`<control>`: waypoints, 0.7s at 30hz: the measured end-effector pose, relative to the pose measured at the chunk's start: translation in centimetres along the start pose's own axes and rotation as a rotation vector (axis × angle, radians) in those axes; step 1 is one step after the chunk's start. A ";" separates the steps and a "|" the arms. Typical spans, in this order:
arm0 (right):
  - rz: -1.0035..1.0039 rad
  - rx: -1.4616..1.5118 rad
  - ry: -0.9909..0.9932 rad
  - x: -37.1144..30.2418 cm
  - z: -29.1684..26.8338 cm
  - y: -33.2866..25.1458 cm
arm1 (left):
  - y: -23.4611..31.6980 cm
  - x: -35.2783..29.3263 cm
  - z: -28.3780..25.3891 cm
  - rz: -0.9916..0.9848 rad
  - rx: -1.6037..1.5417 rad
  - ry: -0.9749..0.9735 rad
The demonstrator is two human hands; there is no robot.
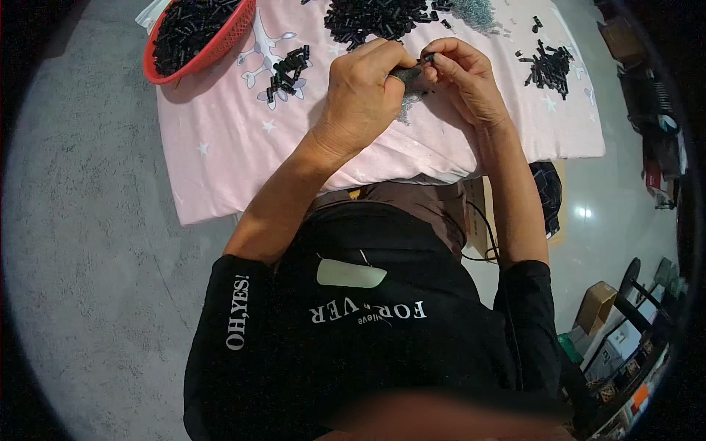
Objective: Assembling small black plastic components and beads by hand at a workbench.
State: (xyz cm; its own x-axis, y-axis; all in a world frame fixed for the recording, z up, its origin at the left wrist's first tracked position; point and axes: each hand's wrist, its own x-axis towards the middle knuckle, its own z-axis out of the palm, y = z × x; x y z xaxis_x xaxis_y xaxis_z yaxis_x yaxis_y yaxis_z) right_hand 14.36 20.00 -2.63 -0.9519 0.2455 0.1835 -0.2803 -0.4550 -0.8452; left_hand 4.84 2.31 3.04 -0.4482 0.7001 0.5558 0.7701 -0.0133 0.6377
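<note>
A red plastic basket [220,37], far to the left of the left hand [364,92], held small black tubes. Loose heaps lay on the pink cloth [220,147] beyond and to the right of the right hand [467,77]; the cloth's near edge hung just below both wrists, with bare grey floor [88,220] to the left. Both hands were curled nearly closed, together pinching one small black tube [414,70] between their fingertips.

Red basket [220,44] and black pile [375,16] cut off.
</note>
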 end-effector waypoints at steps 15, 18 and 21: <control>0.044 -0.147 0.045 -0.1 0.7 -0.1 | -0.3 0.1 0.0 -0.044 0.036 -0.051; 0.049 -0.183 0.058 -0.1 0.7 0.0 | -0.1 0.2 0.1 -0.055 0.033 -0.059; 0.045 -0.218 0.055 -0.1 0.7 0.0 | 0.0 0.2 0.2 -0.064 0.016 -0.057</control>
State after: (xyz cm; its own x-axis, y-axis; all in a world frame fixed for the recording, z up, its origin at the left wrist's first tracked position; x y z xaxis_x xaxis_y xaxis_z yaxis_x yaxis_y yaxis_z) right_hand 14.41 19.39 -2.35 -0.9529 0.2785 0.1202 -0.1983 -0.2721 -0.9416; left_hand 4.81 2.57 3.06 -0.4703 0.7386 0.4830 0.7482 0.0435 0.6620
